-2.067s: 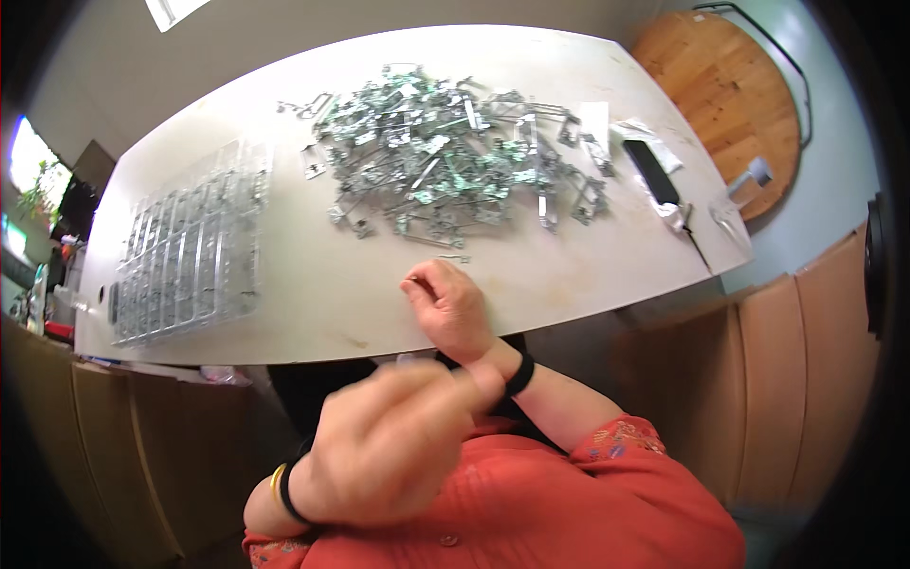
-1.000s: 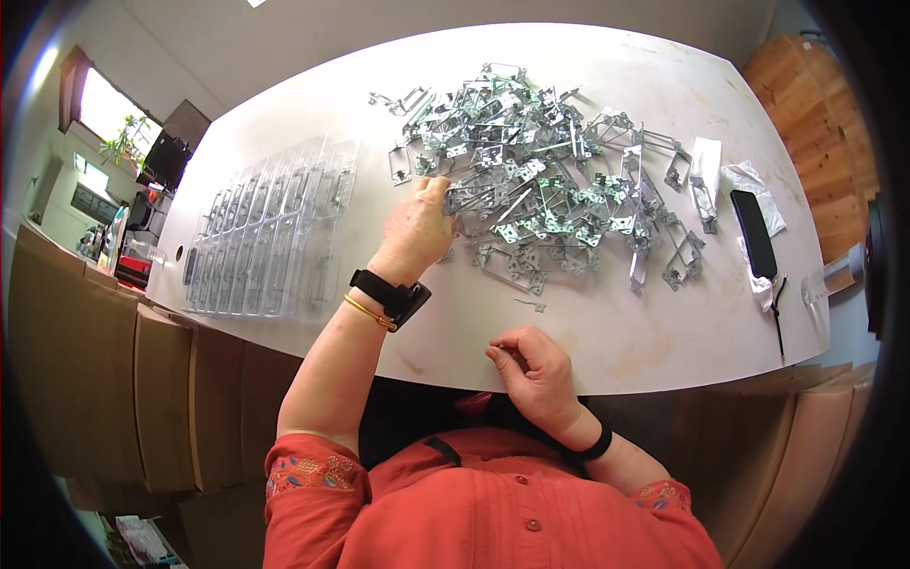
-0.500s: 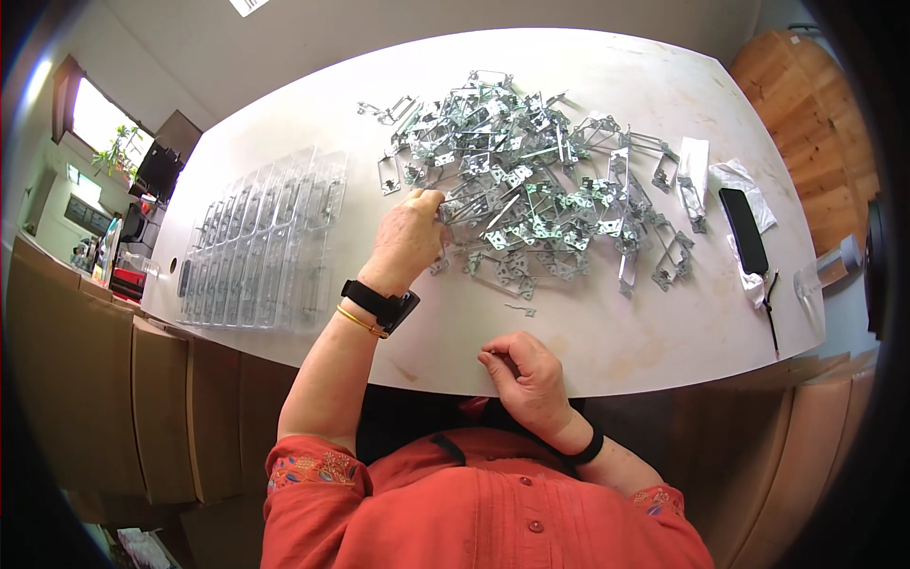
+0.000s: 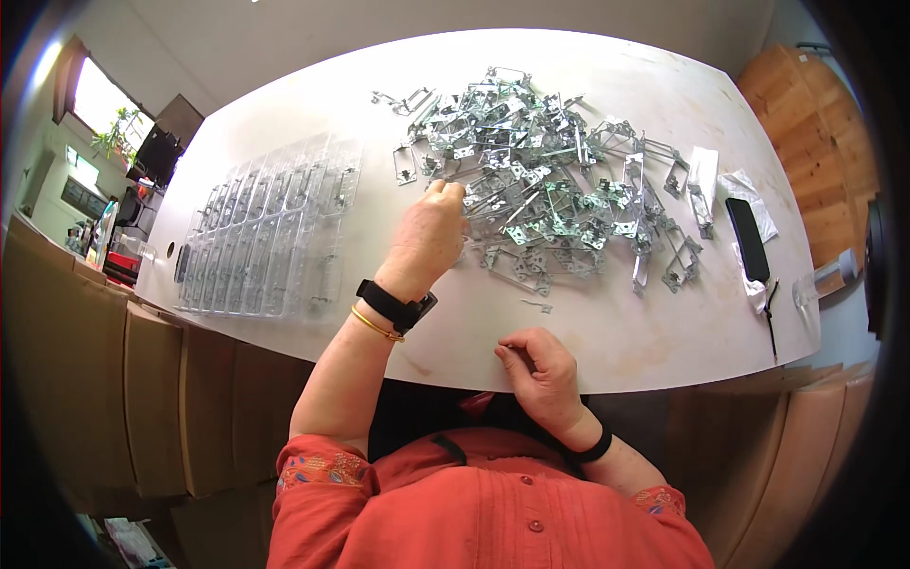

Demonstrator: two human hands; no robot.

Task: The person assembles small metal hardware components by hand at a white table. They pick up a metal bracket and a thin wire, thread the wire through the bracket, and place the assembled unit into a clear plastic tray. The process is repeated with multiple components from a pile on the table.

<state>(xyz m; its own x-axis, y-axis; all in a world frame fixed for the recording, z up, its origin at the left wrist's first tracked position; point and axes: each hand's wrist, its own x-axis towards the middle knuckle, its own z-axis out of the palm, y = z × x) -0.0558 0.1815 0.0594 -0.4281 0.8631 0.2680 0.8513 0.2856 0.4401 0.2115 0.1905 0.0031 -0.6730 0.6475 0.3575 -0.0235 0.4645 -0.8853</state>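
Observation:
A large heap of thin metal brackets [image 4: 531,180] lies tangled across the middle of the table. My left hand [image 4: 427,242] is at its left edge, palm down, with the fingers curled closed. Its fingertips are partly hidden, so what they grip among the brackets does not show clearly. My right hand [image 4: 542,375] rests at the table's front edge, thumb and index finger pinched together. Whatever may be between those tips is too small to make out. One small loose metal piece [image 4: 537,305] lies on the table between the heap and my right hand.
Clear plastic trays [image 4: 265,228] with metal parts in their slots stand to the left. On the right are a black phone [image 4: 747,239], white wrappers [image 4: 703,175], a black cord [image 4: 772,322] and a clear cup [image 4: 823,282]. Cardboard boxes [image 4: 152,379] line the table's front left.
The whole view has shifted slightly, so the table's contents appear a little farther right. My left hand stays at the heap's left edge, its fingers slightly more curled. My right hand keeps its pinch.

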